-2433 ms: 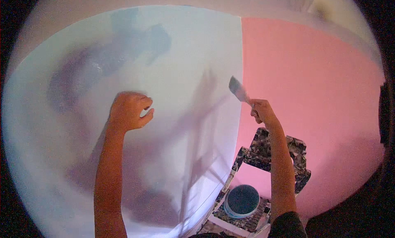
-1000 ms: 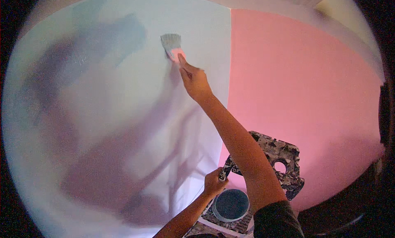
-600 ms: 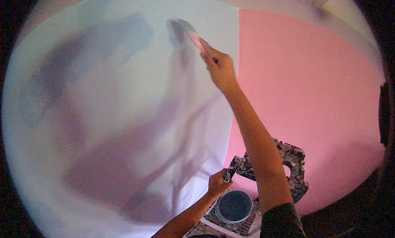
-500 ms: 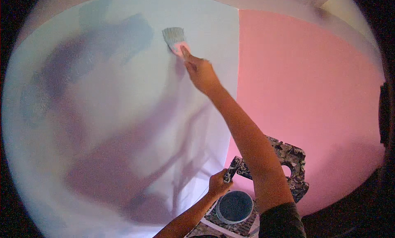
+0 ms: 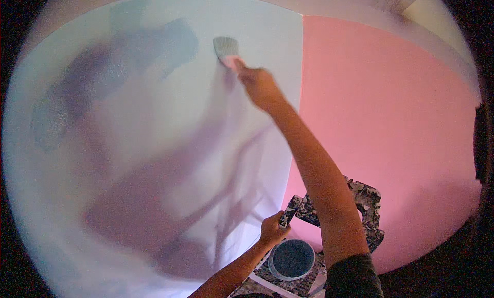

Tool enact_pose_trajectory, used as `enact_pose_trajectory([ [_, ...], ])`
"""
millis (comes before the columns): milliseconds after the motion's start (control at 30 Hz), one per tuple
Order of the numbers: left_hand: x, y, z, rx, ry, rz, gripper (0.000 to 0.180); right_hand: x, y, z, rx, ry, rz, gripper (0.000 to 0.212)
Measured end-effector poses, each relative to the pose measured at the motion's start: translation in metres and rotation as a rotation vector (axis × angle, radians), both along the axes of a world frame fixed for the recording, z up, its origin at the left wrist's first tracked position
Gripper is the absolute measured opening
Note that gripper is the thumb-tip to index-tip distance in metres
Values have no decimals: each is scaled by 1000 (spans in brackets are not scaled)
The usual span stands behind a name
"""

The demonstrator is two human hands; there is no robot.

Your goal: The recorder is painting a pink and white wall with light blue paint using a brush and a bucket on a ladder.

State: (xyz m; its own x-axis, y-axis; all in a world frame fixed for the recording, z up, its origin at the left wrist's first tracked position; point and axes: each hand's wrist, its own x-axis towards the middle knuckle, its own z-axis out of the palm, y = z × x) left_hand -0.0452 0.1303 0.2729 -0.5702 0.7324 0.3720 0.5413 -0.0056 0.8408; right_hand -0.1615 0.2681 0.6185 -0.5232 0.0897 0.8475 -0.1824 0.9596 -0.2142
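Observation:
A wide paintbrush (image 5: pixel 225 47) with grey-coated bristles and a pink ferrule or handle is against the pale blue wall (image 5: pixel 154 112), high up and left of the corner. My right hand (image 5: pixel 261 88) is closed round its handle, the arm stretched up and across. Lower down, my left hand (image 5: pixel 273 230) grips a dark, paint-spattered ladder rail (image 5: pixel 291 211). Just below that hand stands a round white bucket (image 5: pixel 270 269) holding dark blue-grey paint. Darker grey-blue patches of paint (image 5: pixel 177 38) spread over the upper left of the wall.
A pink wall (image 5: pixel 386 102) meets the blue one at a vertical corner. The paint-spattered ladder top (image 5: pixel 368 195), with a round hole, shows beside my right forearm. A pale ceiling (image 5: pixel 350 4) runs along the top. Shadows of my arms and the ladder fall across the blue wall.
The brush and my right hand have moved a little to the right on the wall. My left hand keeps its hold on the ladder rail. The view has shifted slightly.

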Motion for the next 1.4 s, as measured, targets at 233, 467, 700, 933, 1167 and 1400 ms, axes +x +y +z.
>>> enact_pose_trajectory([
  [233,-5,-4,-6,-21,34,48,25,49,15,49,78,-178,-3,32],
  [467,3,0,4,-30,-33,40,22,-14,-8,4,-120,102,87,31],
  [700,-3,-9,5,-7,20,69,19,57,7,64,-130,-304,23,31],
  [933,0,-2,-2,-36,-12,60,20,-20,-1,7,-64,148,29,33],
  [1167,0,-5,-1,-32,15,51,22,59,14,26,184,-447,2,36],
  [1400,2,-2,2,9,55,75,26,158,7,-25,64,-509,-58,36],
])
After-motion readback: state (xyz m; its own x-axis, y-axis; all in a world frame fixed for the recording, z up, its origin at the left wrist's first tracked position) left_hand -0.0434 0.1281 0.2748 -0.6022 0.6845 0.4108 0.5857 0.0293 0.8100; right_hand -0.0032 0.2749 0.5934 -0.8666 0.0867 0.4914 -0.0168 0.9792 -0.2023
